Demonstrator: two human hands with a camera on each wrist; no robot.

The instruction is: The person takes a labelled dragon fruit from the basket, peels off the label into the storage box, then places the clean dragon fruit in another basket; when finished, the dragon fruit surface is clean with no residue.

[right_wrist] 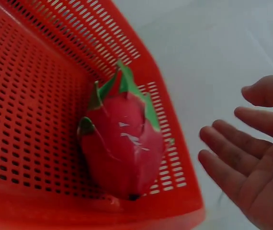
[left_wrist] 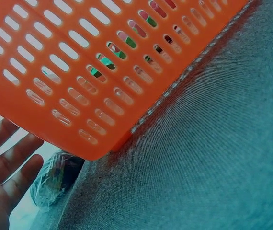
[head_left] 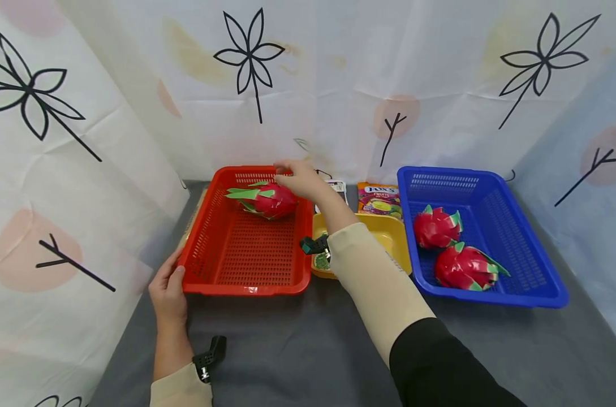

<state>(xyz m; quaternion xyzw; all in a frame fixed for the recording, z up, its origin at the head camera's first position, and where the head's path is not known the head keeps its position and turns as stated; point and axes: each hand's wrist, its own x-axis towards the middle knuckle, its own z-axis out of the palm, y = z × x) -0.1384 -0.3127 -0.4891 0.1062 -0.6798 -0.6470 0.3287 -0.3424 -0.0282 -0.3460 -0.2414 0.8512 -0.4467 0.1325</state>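
Note:
A red plastic basket (head_left: 246,271) stands at the middle left, with one dragon fruit (head_left: 274,202) lying inside near its back right corner. At the basket's left side is my left hand (head_left: 170,294); the left wrist view shows its fingers (left_wrist: 19,155) nearly straight, touching the rim. My right hand (head_left: 302,180) hovers over the back right corner, beside the dragon fruit (right_wrist: 122,143). In the right wrist view its fingers are loosely spread, holding nothing and apart from the fruit.
To the right, a blue basket (head_left: 537,271) holds two dragon fruits (head_left: 465,267). Between the baskets sits a yellow container (head_left: 391,237), partly hidden by my right arm. Behind it lie a Fox's Fruits candy bag (head_left: 379,199) and a white packet (head_left: 338,186). Grey cloth (head_left: 297,350) covers the table.

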